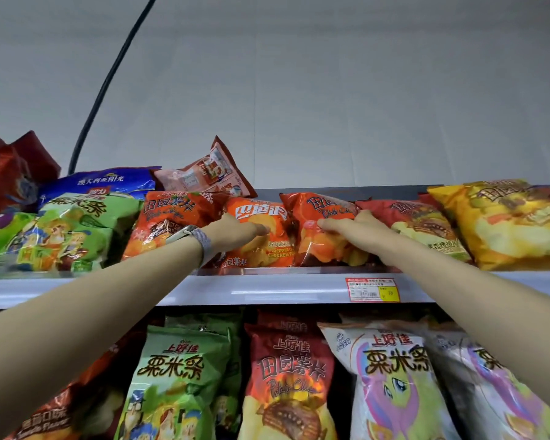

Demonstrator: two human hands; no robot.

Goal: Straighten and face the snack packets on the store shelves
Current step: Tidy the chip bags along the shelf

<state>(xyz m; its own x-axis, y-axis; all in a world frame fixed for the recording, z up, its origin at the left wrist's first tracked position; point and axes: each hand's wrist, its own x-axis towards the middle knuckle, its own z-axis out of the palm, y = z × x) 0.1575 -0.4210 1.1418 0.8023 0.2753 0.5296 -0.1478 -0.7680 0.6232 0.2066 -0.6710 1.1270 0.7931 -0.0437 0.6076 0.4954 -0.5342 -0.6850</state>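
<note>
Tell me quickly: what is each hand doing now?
Left hand: open, fingers flat on the orange chip bag.
Right hand: open, fingers flat on the red chip bag beside it.

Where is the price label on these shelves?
In the head view, the price label sits on the upper shelf's front edge, right of centre, just below the orange chip packet that the right hand touches.

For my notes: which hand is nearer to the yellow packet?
Right. The right hand lies left of the yellow packet; the left hand lies farther left.
</note>
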